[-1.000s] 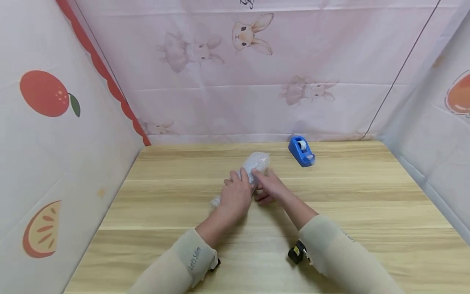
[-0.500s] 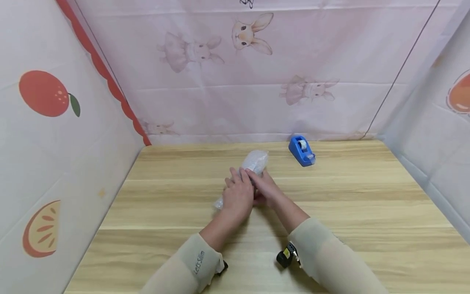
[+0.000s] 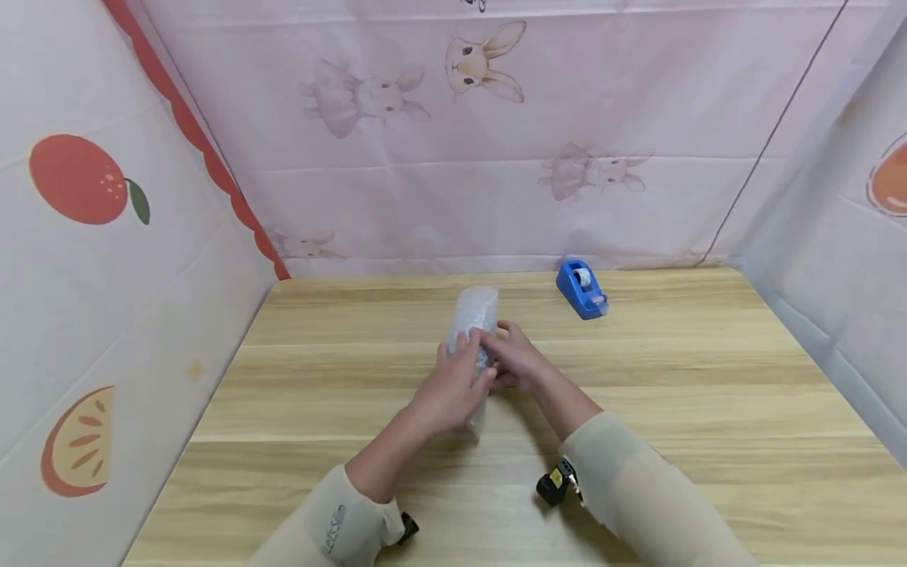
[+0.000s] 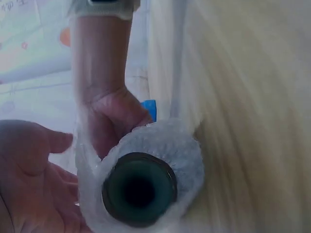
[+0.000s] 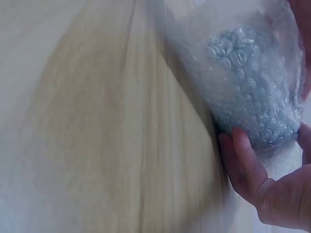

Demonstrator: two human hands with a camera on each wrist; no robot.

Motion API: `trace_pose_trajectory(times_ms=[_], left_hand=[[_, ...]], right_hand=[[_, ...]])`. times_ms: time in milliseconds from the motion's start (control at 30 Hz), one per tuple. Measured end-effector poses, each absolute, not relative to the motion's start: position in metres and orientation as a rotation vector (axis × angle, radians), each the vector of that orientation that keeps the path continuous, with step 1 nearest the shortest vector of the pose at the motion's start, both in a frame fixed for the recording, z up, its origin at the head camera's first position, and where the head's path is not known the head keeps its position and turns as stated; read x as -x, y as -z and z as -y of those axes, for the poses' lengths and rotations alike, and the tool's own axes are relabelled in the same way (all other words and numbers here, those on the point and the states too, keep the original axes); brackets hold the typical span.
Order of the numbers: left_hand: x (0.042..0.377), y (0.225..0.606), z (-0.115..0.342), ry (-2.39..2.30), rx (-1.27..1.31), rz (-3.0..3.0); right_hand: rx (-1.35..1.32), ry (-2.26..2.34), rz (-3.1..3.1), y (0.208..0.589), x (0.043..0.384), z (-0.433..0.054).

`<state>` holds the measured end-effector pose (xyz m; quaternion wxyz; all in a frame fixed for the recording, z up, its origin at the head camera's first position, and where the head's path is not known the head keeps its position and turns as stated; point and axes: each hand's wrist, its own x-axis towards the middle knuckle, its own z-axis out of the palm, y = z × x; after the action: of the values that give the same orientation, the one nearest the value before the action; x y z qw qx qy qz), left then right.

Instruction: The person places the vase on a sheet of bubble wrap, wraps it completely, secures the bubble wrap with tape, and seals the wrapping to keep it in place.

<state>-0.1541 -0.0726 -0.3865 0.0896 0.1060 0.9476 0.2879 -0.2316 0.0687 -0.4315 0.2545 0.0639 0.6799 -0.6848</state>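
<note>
A bundle of clear bubble wrap [image 3: 476, 307] lies lengthwise near the middle of the table, between both hands. Inside it, the left wrist view shows a round, dark green hollow thing [image 4: 111, 194] whose open end faces that camera; its kind is hidden by the wrap. My left hand [image 3: 448, 391] rests along the bundle's near left side, fingers extended over the wrap and the thumb apart from it. From the right, my right hand [image 3: 520, 360] holds the bundle, with fingers [image 5: 248, 158] under its edge and the thumb on the other side.
A blue tape dispenser [image 3: 581, 290] with a roll of clear tape stands at the back right of the wooden table [image 3: 708, 409]. Printed cloth walls [image 3: 425, 213] enclose the back and sides. A small black camera [image 3: 556, 482] hangs below the right cuff.
The bundle has turned from slanting to nearly straight away from me, its far end shifting left. My left wrist has swung left, and its thumb has spread away from the fingers.
</note>
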Motion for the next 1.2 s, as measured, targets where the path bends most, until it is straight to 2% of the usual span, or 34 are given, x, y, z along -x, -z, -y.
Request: trace_pose_trajectory(times_ms=[233,433,533,700,967,1200], left_hand=[[0.140,0.393,0.092,-0.835,-0.408,-3.013],[0.134,0.386,0.098,-0.882,-0.650,-2.927],[0.135,0.380,0.103,-0.881,-0.680,-2.870],[0.159,0.378,0.119,-1.118,-0.673,-2.875],[0.216,0.410,0.131,-1.264,-0.708,-2.744],[0.234,0.429,0.123,-1.232,-0.579,-2.590]], right_hand=[[-0.154,1.763,-1.927,0.430,0.238,-0.069],[-0.144,1.667,-2.007,0.430,0.244,-0.073],[-0.112,1.653,-2.009,0.429,0.245,-0.074],[-0.060,1.648,-1.975,0.430,0.246,-0.073],[-0.039,1.614,-1.965,0.441,0.249,-0.076],[-0.021,1.620,-1.966,0.443,0.251,-0.078]])
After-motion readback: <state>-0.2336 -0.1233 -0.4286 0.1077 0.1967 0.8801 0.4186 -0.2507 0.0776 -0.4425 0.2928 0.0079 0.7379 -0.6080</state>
